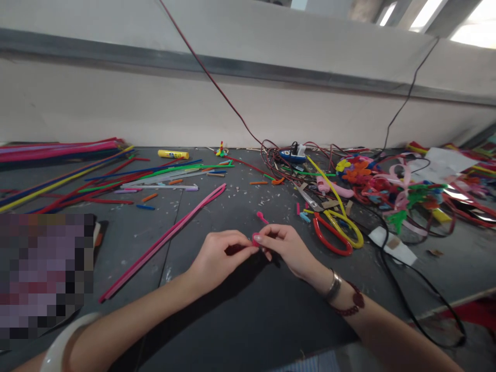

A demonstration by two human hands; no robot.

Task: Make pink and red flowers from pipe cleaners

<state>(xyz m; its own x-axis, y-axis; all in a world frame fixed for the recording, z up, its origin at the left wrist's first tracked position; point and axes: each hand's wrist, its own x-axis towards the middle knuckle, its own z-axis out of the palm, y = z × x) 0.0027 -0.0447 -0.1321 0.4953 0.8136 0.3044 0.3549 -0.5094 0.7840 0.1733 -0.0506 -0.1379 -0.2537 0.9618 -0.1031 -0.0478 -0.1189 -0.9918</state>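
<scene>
Near the middle of the dark table, my left hand (222, 256) and my right hand (284, 248) meet at their fingertips. Both pinch a small pink curled piece (256, 239), partly hidden by the fingers. A short pink piece (262, 217) pokes up just beyond my right fingers. Left of my hands lies a long folded pink pipe cleaner (166, 240), running diagonally. To the right are scissors with red and yellow handles (333, 250), their blades pointing away.
Colourful pipe cleaners (62, 150) lie at the back left, near a yellow tube (173, 154). Behind are a power strip (293, 156) and tangled cables. A pink glue gun (334, 187) and fuzzy flowers (356, 173) lie right. A black cable (395, 289) crosses the right side.
</scene>
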